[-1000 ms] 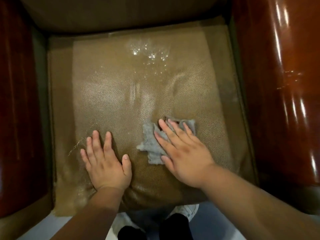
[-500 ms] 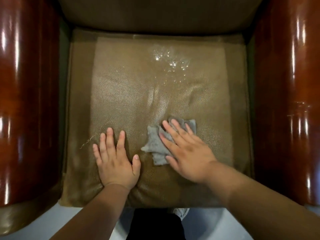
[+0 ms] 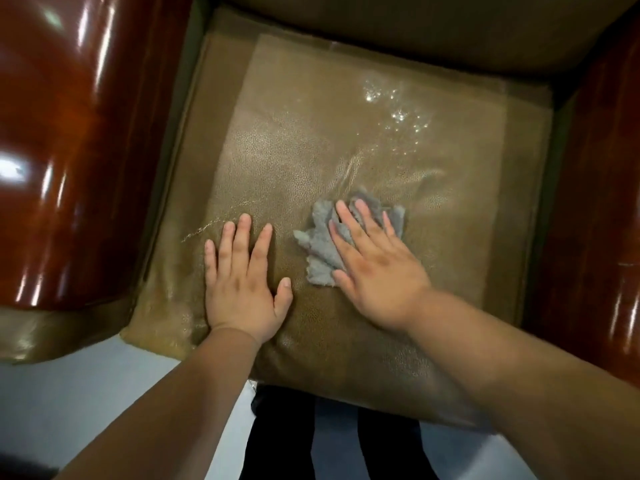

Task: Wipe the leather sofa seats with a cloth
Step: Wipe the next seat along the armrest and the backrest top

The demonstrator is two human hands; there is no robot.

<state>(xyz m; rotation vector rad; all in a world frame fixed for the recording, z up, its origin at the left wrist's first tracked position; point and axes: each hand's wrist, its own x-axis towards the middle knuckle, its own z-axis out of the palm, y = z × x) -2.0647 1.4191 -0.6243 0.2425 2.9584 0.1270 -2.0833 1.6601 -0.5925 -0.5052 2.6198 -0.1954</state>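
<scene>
Glossy reddish-brown wooden armrests flank the olive-brown pebbled leather seat cushion below us. Near its front edge, our left hand lies flat on the leather, fingers straight and spread, grasping nothing. Just beside it, apart from the thumb, our right hand presses the crumpled grey fleecy cloth onto the cushion's middle, fingers extended across it, not curled round it. Beyond the cloth, wet droplets glint toward the padded brown backrest.
</scene>
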